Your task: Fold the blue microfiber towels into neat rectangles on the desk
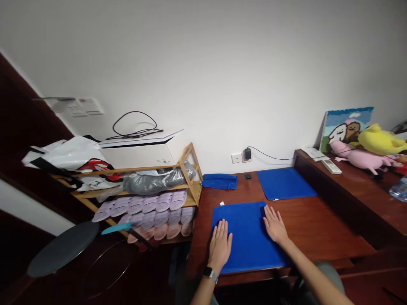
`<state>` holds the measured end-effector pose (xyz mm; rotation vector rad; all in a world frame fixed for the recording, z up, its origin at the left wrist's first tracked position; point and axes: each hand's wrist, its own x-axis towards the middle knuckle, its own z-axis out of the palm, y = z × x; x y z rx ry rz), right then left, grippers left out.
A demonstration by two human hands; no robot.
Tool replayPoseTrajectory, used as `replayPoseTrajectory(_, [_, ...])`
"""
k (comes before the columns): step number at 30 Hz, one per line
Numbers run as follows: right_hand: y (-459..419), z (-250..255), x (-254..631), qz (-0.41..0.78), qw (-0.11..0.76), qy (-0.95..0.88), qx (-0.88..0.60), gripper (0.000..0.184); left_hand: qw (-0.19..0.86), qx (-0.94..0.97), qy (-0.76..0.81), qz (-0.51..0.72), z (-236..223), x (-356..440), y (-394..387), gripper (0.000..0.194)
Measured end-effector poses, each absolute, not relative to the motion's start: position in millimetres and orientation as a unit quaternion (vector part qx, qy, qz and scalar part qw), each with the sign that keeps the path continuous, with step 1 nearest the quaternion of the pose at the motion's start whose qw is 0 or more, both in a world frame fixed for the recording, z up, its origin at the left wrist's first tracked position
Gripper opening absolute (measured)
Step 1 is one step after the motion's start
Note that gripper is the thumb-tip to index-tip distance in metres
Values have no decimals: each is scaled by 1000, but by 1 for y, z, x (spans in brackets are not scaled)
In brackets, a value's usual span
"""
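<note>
A blue cloth [248,241] lies spread flat on the brown wooden desk [324,228], close to its front edge. My left hand [220,245] rests palm down on the cloth's left side, fingers stretched forward. On the right edge of the cloth lies my right hand [274,224], also flat, its fingertips by the far right corner. A second blue cloth [284,183] is laid flat at the back of the desk. Against the wall at the back left is a folded blue cloth [220,181]. Neither hand grips anything.
A wooden rack [192,186] with several lilac slippers [151,203] and a white box [140,152] stands left of the desk. A black plug [247,153] sits in the wall socket. On the raised right surface are a remote control [331,166], a pink plush toy [359,156] and a yellow one [380,140].
</note>
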<state>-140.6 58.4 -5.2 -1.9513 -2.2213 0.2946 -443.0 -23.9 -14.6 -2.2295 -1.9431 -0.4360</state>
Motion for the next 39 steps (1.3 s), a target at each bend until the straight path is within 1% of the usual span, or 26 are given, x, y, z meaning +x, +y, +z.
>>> replayPoseTrajectory(2, [28,-14,-131,101,96,-747,-650,68,57,-758,-633,-145,-19,-427,-29,61])
replayPoseTrajectory(6, [-14,-29,-121,129,81,-744,-651,68,24,-756,-643,-121,-30,-421,-36,63])
replayPoseTrajectory(11, [-19,-27,-123,132,84,-743,-651,66,43,-716,-686,-122,-43,-448,-42,65])
replayPoseTrajectory(13, [-18,-26,-124,128,88,-743,-651,65,51,-698,-702,-128,-43,-446,-41,64])
replayPoseTrajectory(16, [-18,-25,-124,124,87,-743,-652,65,34,-732,-666,-138,-31,-408,-32,62])
replayPoseTrajectory(20, [-19,-28,-123,118,70,-747,-650,67,-38,-824,-547,-142,-8,-320,-12,61])
replayPoseTrajectory(23, [-18,-34,-122,111,70,-750,-649,67,-76,-837,-525,-132,-6,-287,-5,61])
replayPoseTrajectory(26, [-17,-38,-122,107,82,-747,-651,67,-59,-813,-565,-129,-17,-313,-8,62])
replayPoseTrajectory(31, [-17,-40,-121,109,84,-748,-650,66,19,-711,-692,-122,-36,-431,-33,63])
replayPoseTrajectory(34, [-17,-40,-121,107,78,-746,-653,67,53,-667,-735,-111,-44,-486,-49,62])
replayPoseTrajectory(36, [-18,-40,-121,110,70,-744,-655,68,64,-660,-740,-108,-44,-500,-53,62])
replayPoseTrajectory(39, [-15,-36,-123,120,63,-742,-656,68,78,-672,-724,-136,-34,-481,-46,62])
